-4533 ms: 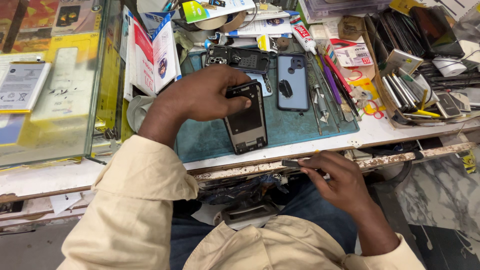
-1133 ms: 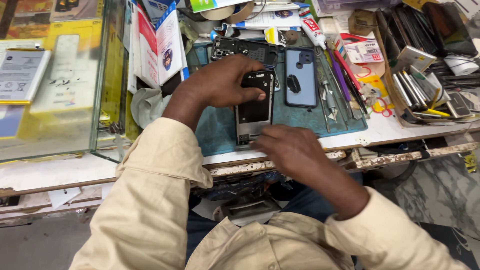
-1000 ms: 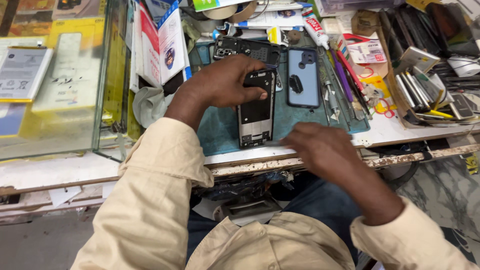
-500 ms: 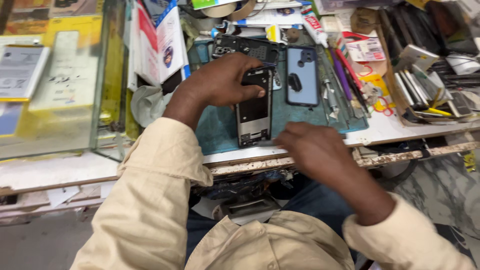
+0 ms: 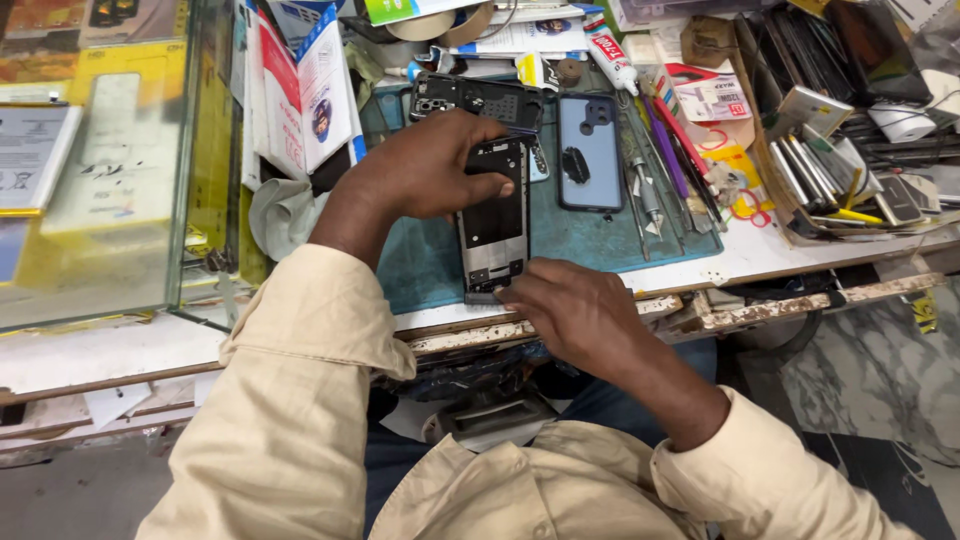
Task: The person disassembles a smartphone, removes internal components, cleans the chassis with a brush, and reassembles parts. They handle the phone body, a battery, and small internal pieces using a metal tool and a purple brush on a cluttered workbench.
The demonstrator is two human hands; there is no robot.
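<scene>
Opened phone (image 5: 493, 222): a dark, slim rectangular handset with its back removed, 1 large black panel filling the upper interior and grey metal parts showing at the lower end. It lies flat and lengthwise on the teal work mat (image 5: 600, 245), near the mat's front edge, just left of the blue phone back cover (image 5: 589, 152) resting on the same mat.

A teal mat (image 5: 570, 235) is showing under a black and grey opened phone (image 5: 493, 222). A blue phone back (image 5: 588, 152) with a black patch is lying beside it. Cream sleeves (image 5: 300, 400) are covering both arms. A red, white and blue packet (image 5: 305, 85) is leaning beside yellow cards (image 5: 130, 130). A purple tool (image 5: 664, 148) is showing near red-and-white boxes (image 5: 712, 95).
</scene>
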